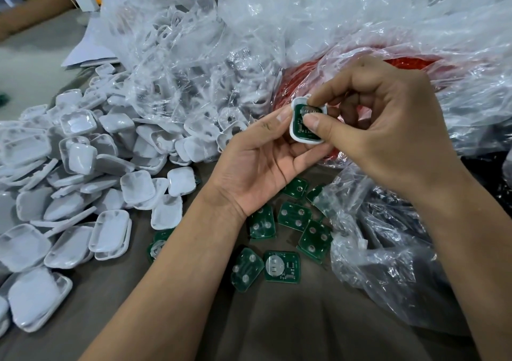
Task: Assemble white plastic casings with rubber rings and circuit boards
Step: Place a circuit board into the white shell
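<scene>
My left hand (257,164) holds a white plastic casing (294,132) from below, palm up. A green circuit board (302,126) lies inside that casing. My right hand (388,128) pinches the board and the casing's rim with thumb and forefinger from above. Several loose green circuit boards (291,216) lie on the table under my wrists. A heap of white casings (83,180) spreads over the left of the table. Red rubber rings (291,83) show through a clear bag behind my hands.
A clear plastic bag of more white casings (194,56) stands at the back centre. Crumpled clear bags (388,263) with dark contents fill the right side. Another person's arm (30,11) rests at the far left back. The brown table (277,319) shows near me.
</scene>
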Demonstrator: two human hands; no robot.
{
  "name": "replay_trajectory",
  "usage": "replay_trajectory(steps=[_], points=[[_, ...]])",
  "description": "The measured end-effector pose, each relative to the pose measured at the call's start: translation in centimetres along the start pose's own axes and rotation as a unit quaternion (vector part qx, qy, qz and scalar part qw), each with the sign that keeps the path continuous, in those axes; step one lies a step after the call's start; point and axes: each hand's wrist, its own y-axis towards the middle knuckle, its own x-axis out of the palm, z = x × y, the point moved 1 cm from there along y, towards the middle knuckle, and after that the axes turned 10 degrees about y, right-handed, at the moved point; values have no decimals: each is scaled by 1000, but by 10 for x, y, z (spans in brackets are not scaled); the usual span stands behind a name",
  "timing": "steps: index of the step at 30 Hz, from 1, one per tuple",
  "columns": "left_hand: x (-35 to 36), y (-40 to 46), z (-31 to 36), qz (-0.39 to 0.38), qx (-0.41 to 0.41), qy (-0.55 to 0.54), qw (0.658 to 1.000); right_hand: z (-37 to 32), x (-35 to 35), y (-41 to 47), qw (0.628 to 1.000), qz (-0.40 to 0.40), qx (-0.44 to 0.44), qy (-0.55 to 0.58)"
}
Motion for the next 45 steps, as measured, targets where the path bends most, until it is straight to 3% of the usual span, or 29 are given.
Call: replay_trajectory(steps=[7,15,21,45], points=[[-1,0,-1,-4,5,-13,1000,3,2,0,1000,5,-1,19],[2,0,1,-40,9,-74,996,3,-1,0,988,25,-8,150],[3,1,3,-32,18,-75,997,-1,1,0,997,28,-62,42],[4,1,0,24,16,-65,997,0,7,-2,990,9,-136,-23]])
